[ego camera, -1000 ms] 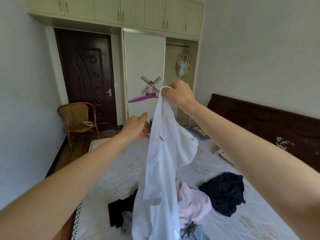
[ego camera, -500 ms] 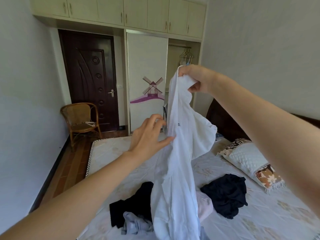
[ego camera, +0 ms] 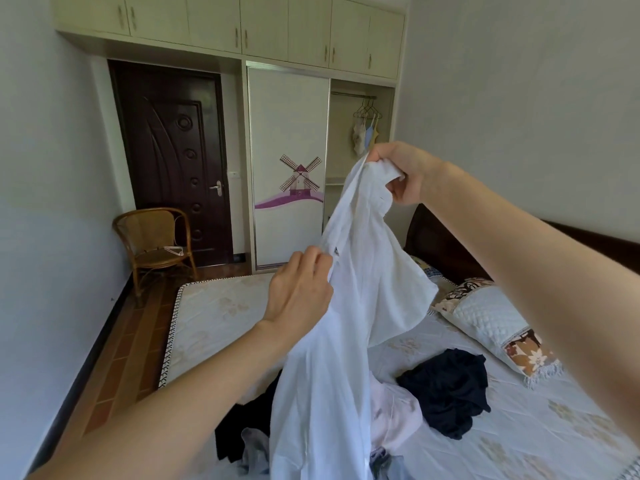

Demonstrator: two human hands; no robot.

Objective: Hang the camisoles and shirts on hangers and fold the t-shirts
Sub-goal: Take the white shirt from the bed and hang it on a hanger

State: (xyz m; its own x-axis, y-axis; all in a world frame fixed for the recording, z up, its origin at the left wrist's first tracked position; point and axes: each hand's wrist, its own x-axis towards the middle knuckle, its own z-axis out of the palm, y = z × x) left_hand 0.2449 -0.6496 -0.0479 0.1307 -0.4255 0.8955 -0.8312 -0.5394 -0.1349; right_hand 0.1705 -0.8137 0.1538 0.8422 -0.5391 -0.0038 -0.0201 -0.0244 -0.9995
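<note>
A white shirt (ego camera: 349, 323) hangs in the air over the bed. My right hand (ego camera: 403, 171) grips its top edge, up high. Lower and to the left, my left hand (ego camera: 301, 285) pinches the shirt's front edge. Under the shirt lies a heap of clothes: a pale pink garment (ego camera: 394, 414), a dark navy one (ego camera: 450, 389), a black one (ego camera: 242, 434) and a grey one (ego camera: 254, 452). In the open wardrobe (ego camera: 360, 188), a few camisoles (ego camera: 365, 135) hang on hangers from the rail.
The bed (ego camera: 214, 306) with a pale floral cover fills the lower middle. A pillow (ego camera: 491, 320) lies by the dark headboard (ego camera: 443, 244). A wicker chair (ego camera: 152, 240) with a white hanger (ego camera: 175, 250) on its seat stands by the dark door (ego camera: 169, 161).
My left hand has moved from near the shirt to pinching its front edge. My right hand, still gripping the top, first rose and now sits further right.
</note>
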